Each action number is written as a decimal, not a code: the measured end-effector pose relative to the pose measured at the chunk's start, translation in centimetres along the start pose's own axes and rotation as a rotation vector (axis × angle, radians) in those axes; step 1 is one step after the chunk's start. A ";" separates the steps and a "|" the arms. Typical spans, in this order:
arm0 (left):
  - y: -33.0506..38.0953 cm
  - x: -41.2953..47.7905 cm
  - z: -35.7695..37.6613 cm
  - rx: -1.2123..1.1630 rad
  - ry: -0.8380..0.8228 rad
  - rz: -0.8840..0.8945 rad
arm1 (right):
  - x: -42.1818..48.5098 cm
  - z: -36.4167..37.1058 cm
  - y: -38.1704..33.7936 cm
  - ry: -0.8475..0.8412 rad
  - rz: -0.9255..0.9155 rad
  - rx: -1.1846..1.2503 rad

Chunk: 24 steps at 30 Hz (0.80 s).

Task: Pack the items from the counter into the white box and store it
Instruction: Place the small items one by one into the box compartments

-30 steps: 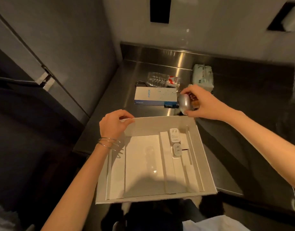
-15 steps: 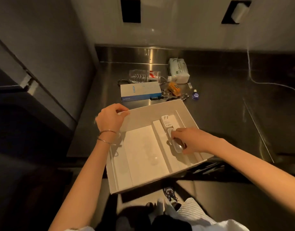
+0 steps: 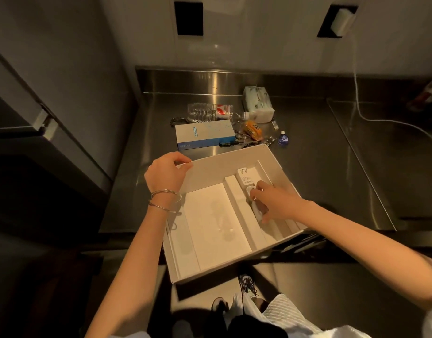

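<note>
An open white box (image 3: 220,167) with cardboard dividers sits at the steel counter's front edge, overhanging it. My left hand (image 3: 166,173) grips its far left rim. My right hand (image 3: 271,203) reaches into the right compartment and holds a small rounded silvery object (image 3: 257,212) low against the insert. White plug adapters (image 3: 244,178) lie just beyond my fingers. On the counter behind the box lie a blue-and-white Anker box (image 3: 204,134), a crushed plastic bottle (image 3: 210,112), a tissue pack (image 3: 257,103), an orange packet (image 3: 252,129) and a small blue bottle (image 3: 283,139).
The steel counter (image 3: 320,167) runs right, with a white cable (image 3: 371,118) trailing across it from a wall socket. A dark cabinet (image 3: 39,118) stands on the left. Small keys and a pen-like tool (image 3: 231,143) lie by the box's far rim.
My right hand carried the silvery object from the counter beside the Anker box into the white box's right compartment. My left hand kept its grip on the rim.
</note>
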State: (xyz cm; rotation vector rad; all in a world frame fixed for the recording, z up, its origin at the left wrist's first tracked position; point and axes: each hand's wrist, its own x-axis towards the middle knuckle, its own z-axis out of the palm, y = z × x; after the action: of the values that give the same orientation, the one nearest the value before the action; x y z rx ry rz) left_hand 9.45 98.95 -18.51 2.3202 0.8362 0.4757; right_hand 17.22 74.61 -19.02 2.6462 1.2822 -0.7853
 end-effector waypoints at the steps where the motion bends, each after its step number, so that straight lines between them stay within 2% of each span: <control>1: 0.0 0.0 0.0 -0.003 -0.001 0.000 | 0.0 0.2 0.0 0.015 -0.002 -0.021; 7: 0.1 0.0 -0.1 -0.007 -0.005 -0.004 | -0.4 0.9 0.2 0.102 -0.021 -0.102; 10: 0.0 -0.1 0.0 -0.012 -0.005 -0.007 | -0.6 -0.2 0.2 0.119 -0.114 -0.128; 14: 0.3 -0.2 -0.3 -0.004 -0.006 -0.008 | -1.7 -4.2 1.2 0.382 -0.186 -0.016; 17: 0.4 -0.3 -0.2 0.007 -0.006 -0.011 | -1.4 -7.6 2.9 0.514 -0.099 0.179; 20: 0.6 -0.2 -0.2 0.005 0.012 -0.001 | 1.5 -9.5 5.5 0.569 0.064 0.174; 24: 0.7 -0.1 -0.1 0.015 0.029 -0.017 | 7.5 -9.8 9.5 0.481 0.161 0.155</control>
State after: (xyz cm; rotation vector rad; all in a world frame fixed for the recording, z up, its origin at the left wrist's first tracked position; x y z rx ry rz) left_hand 9.59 98.49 -18.02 2.3226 0.8754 0.4989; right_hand 32.25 76.74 -15.47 3.1429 1.1031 -0.2377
